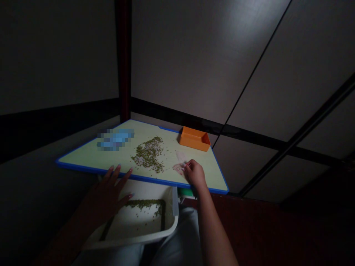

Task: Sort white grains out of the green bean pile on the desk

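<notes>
On the pale yellow tabletop (85, 158) with a blue rim lies a spread pile of small green beans (149, 153), with some pale bits mixed in. My right hand (196, 173) is at the right front of the table, thumb and fingertips pinched together over a faint pinkish print. What is in the pinch, if anything, is too small to make out. My left hand (112, 186) has its fingers spread at the front rim, above a white bin (130, 238). More green beans lie in the bin, along its far side and right corner.
An orange open box (194, 139) stands at the table's back right. At the left is a blurred blue patch (115, 139). A green object (185, 192) shows below the front rim. Panelled walls (180, 55) rise behind the table, and the light is dim.
</notes>
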### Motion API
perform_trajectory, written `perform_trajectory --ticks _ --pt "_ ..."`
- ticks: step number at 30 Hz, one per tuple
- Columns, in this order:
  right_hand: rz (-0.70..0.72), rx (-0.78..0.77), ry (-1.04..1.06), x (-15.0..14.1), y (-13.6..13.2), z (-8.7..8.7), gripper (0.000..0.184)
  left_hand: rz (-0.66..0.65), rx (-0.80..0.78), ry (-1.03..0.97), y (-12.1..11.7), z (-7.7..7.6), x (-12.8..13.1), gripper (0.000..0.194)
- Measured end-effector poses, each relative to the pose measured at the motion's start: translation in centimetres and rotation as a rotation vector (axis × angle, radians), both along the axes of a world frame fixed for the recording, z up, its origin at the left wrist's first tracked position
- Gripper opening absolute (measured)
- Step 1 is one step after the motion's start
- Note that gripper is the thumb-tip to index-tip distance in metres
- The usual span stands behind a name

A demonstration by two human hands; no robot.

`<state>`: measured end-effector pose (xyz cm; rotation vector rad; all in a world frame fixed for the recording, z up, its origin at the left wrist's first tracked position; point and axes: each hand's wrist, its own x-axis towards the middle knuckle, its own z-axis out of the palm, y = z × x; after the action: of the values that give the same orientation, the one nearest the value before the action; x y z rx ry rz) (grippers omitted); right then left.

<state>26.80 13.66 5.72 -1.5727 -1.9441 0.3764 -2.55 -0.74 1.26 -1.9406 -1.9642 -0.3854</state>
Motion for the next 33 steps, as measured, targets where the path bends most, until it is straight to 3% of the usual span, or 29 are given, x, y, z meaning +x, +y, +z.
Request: perform_trajectory --ticks 6,10,14,18,22,29,33 --pt "-0.083 0.051 -0.391 -1.5 -0.1 1.6 0.021 -0.018 0.065 0.001 0.6 -1.6 -0.8 0.065" --pt "-0.061 0.119 -0.587 -2.5 0.6 2.7 0.031 -0.058 0.144 -0.021 1.1 -2.4 -1.2 0.063" --pt "-0.003 0.166 -0.677 -3.2 2.0 3.5 0.042 -0.09 0.212 0.01 1.0 -2.4 -1.3 0.061" --pt "0.032 0.153 -0.677 -3.6 3.4 3.5 0.04 -0.091 0.24 0.027 0.8 -2.4 -1.2 0.062" --pt "-0.011 0.142 -0.481 -3.0 4.0 2.8 0.029 -0.096 0.236 0.013 0.9 -2.7 -1.3 0.063" --pt "0.013 0.138 0.354 -0.1 5.0 1.2 0.03 -0.066 0.122 -0.067 0.8 -2.4 -1.5 0.063" --pt "0.096 0.118 0.484 0.2 5.4 0.4 0.039 -0.092 0.114 -0.064 0.6 -2.3 -1.8 0.063"
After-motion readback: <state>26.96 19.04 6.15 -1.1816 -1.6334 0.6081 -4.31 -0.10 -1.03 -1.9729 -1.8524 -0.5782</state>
